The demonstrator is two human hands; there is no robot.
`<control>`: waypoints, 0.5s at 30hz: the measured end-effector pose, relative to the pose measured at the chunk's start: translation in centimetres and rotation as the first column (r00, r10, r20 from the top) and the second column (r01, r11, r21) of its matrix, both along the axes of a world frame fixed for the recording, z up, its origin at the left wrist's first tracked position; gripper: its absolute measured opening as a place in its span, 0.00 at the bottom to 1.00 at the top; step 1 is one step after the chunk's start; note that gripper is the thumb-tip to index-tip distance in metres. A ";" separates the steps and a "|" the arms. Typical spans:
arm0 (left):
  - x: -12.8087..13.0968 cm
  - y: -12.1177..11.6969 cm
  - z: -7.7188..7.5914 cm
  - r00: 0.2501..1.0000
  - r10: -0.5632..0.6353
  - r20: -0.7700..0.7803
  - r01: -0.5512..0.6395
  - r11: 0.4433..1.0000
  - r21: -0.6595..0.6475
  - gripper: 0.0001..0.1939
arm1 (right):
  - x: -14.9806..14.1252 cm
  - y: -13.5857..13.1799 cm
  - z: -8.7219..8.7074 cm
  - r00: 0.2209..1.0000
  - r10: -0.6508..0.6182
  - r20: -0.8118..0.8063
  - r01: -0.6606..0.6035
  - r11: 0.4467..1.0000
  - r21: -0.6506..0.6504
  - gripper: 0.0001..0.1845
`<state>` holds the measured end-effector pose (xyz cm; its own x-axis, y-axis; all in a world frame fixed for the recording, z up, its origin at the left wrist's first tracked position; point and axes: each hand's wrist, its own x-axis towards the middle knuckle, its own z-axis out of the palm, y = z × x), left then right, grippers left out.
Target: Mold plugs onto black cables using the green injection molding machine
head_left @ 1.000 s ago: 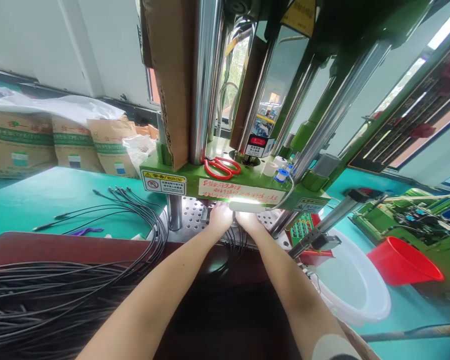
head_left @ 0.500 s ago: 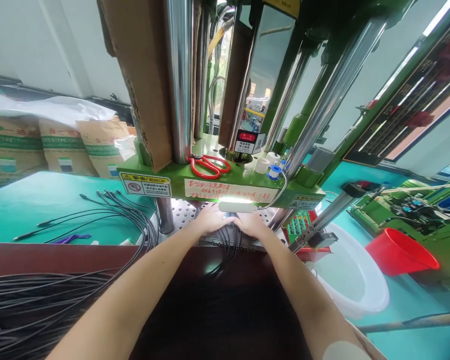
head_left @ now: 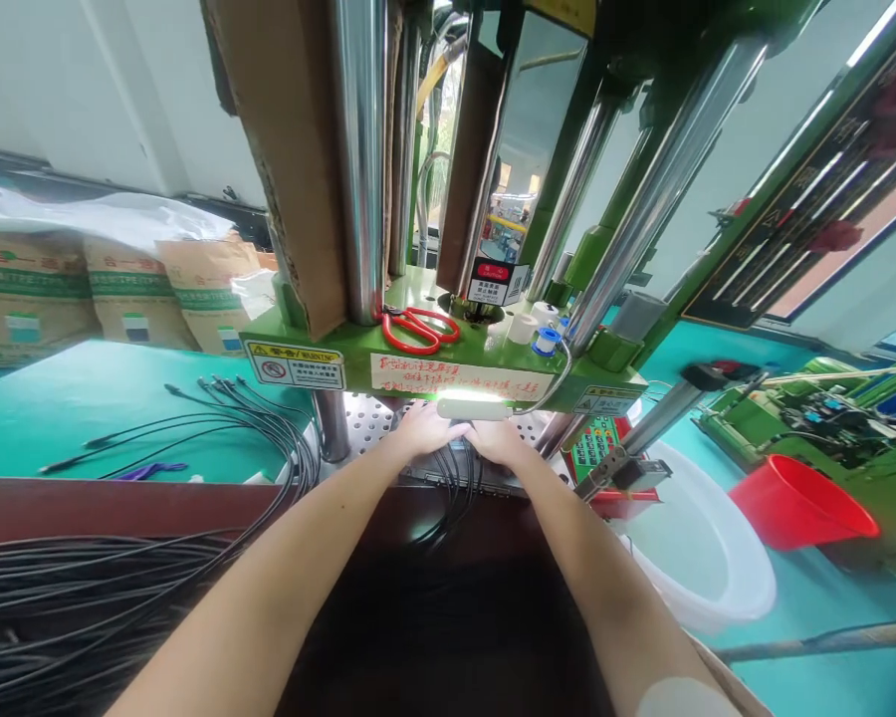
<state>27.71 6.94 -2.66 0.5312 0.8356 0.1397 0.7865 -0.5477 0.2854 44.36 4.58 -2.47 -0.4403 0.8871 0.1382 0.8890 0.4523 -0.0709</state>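
Note:
Under the front edge of a green press (head_left: 358, 373), my left hand (head_left: 424, 431) and my right hand (head_left: 497, 438) lie close together, thumbs pointing inward. Between and below them a bundle of thin black cables (head_left: 459, 488) hangs toward me over the edge of the metal worktop (head_left: 362, 423). My fingertips reach in beneath a white lamp (head_left: 474, 406) and are hidden, so what they touch does not show. Red-handled scissors (head_left: 422, 331) rest on the press's ledge above, with small white and blue spools (head_left: 547, 342) to their right.
More black cables (head_left: 82, 588) are heaped at lower left, and others (head_left: 216, 423) lie across the green table. Steel columns (head_left: 364, 159) rise on both sides. A control panel (head_left: 595, 445), a white tub (head_left: 717, 538) and a red bucket (head_left: 802, 503) stand at right. Paper sacks (head_left: 30, 299) line the left.
My left thumb appears slightly more extended toward the right hand. Both hands stay at the same spot under the lamp; the whole view has shifted slightly.

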 end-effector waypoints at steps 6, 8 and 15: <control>-0.1 -0.2 0.3 1.000 -0.008 0.003 0.008 1.000 0.031 0.25 | -0.2 0.2 0.1 1.000 -0.014 -0.007 0.014 1.000 0.012 0.19; 0.0 -0.3 0.3 1.000 -0.007 0.007 0.007 0.999 0.043 0.25 | -0.3 0.3 0.2 1.000 -0.017 -0.004 0.017 1.000 0.018 0.19; -0.9 0.2 0.4 0.999 0.046 0.019 -0.047 0.998 0.044 0.26 | -0.6 0.9 1.5 0.999 -0.025 0.020 0.024 0.999 0.034 0.18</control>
<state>26.84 7.15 -2.21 0.4887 0.8523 0.1864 0.8064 -0.5228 0.2764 43.74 5.45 -0.95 -0.4213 0.8927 0.1600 0.9011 0.4320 -0.0379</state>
